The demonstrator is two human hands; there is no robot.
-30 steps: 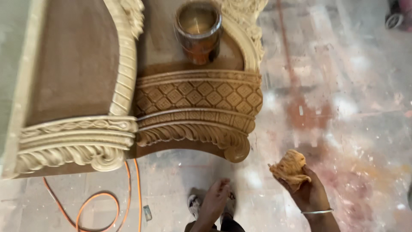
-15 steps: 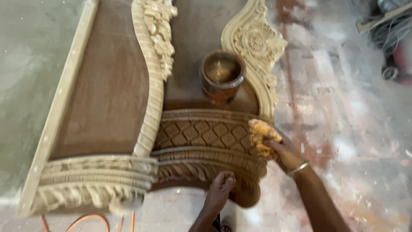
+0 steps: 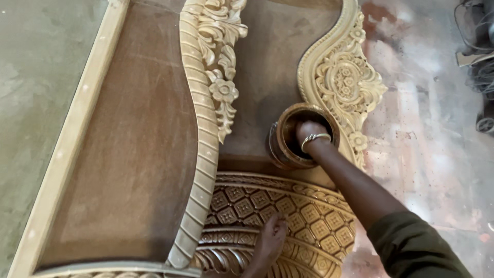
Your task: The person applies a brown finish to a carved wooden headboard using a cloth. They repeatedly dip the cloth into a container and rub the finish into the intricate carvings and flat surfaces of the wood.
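Brown-stained tin can point(image 3: 288, 149) standing on carved wooden headboard point(image 3: 288, 216); right hand point(image 3: 309, 132) plunged inside, grip hidden, cannot tell. Left hand point(image 3: 270, 242) flat, fingers spread on lattice carving.

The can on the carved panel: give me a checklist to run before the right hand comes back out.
1. Can upright on the brown board: ok.
2. Right hand inside the can, wrist at the rim: ok.
3. Cloth in the hand's grip: cannot tell, hidden in the can.
4. Left hand braced flat on the lattice carving: ok.
5. Level of the finish in the can: cannot tell.
6. Floral carving beside the can free of drips: ok.
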